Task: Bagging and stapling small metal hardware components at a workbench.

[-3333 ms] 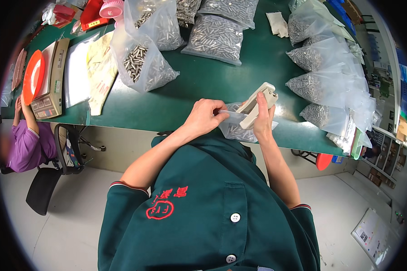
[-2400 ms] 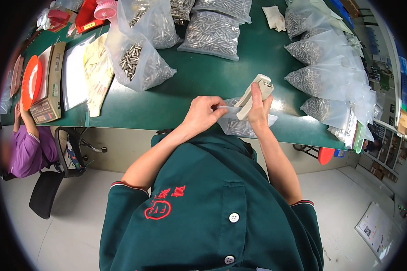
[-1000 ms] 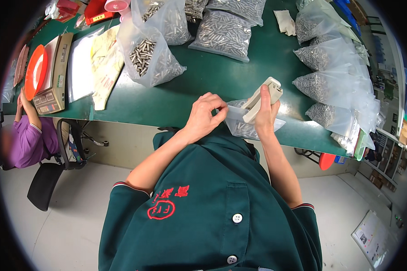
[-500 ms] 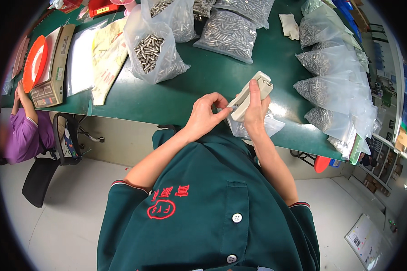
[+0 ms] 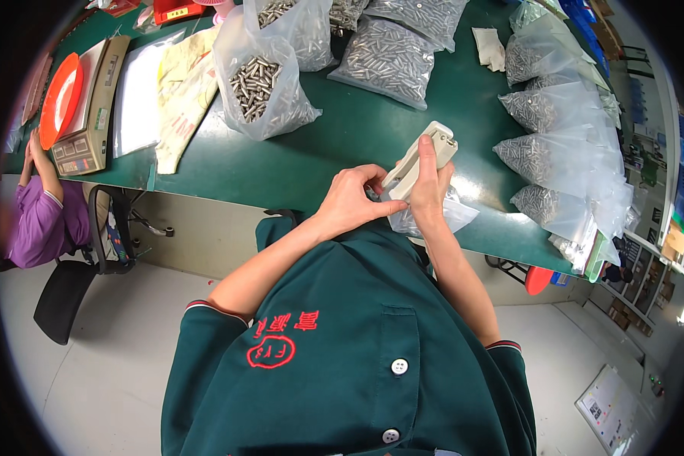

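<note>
Half a second on, the left hand [image 5: 351, 199] has its thumb lower, stretched toward the lower arm of a cream clamp-shaped tool [image 5: 409, 179]; the tool itself has barely shifted.

Biggest is the green table [image 5: 342, 144], its far side running past the upper rim and its near edge bending across just beyond the person's shirt. Along its right end overlaps a row of clear bags [image 5: 562, 152] of metal pins, some partly hidden by their neighbours. Flat filled bags [image 5: 387, 61] lie at the far side, the rearmost cut off; a gaping bag of pins [image 5: 292, 114] stands left of them. At the far left, a co-worker in purple [image 5: 49, 224] is partly lost in the dark rim, beside a scale [image 5: 102, 106].

Between the gaping bag and the right-hand row, bare green surface leaves room beyond the tool; toward the person, the table edge is close.

Smaller, at that edge, a clear bag [image 5: 454, 214] sits under the tool, mostly covered by the right hand [image 5: 435, 190], which grips the tool, thumb on top. Left fingers curl at the tool's tip; whether they pinch the bag, I cannot tell.
</note>
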`<action>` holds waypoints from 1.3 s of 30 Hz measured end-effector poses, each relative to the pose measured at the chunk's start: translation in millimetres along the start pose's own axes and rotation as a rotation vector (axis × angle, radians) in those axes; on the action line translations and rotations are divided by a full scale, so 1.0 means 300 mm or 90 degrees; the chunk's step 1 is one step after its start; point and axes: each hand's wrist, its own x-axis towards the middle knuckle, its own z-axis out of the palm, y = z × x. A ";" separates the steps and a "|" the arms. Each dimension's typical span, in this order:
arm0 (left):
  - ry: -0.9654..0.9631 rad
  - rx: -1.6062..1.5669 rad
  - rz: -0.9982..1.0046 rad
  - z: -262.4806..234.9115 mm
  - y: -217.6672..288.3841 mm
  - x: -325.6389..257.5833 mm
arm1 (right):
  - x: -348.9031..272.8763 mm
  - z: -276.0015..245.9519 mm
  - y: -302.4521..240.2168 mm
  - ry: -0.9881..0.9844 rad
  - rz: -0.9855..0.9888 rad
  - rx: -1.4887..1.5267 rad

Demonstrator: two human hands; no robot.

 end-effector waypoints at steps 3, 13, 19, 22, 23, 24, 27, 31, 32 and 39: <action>0.007 0.020 0.002 -0.001 0.008 0.000 | -0.003 -0.010 -0.002 -0.009 0.029 0.024; 0.020 0.045 0.012 -0.002 0.014 -0.003 | -0.009 -0.016 -0.014 -0.035 0.048 0.030; 0.028 0.045 0.019 0.004 0.011 -0.006 | -0.010 -0.007 -0.012 -0.008 0.038 0.063; 0.038 0.053 0.042 0.003 0.009 -0.006 | -0.005 -0.012 -0.002 -0.007 0.031 0.053; 0.039 0.053 0.041 0.006 0.006 -0.008 | -0.003 -0.013 0.001 -0.011 0.028 0.044; 0.060 0.045 0.054 0.011 0.002 -0.007 | -0.002 -0.011 0.002 -0.012 0.029 0.044; 0.077 0.035 0.046 0.016 0.004 -0.003 | 0.005 -0.004 0.007 -0.004 0.014 0.042; 0.102 0.010 0.041 0.028 -0.006 0.003 | 0.027 0.000 0.036 0.001 0.026 0.027; 0.101 0.013 0.042 0.027 -0.004 0.005 | 0.037 0.008 0.031 0.003 0.016 0.020; -0.012 -0.061 0.035 0.038 -0.034 -0.005 | 0.019 -0.046 -0.054 -0.101 0.099 0.041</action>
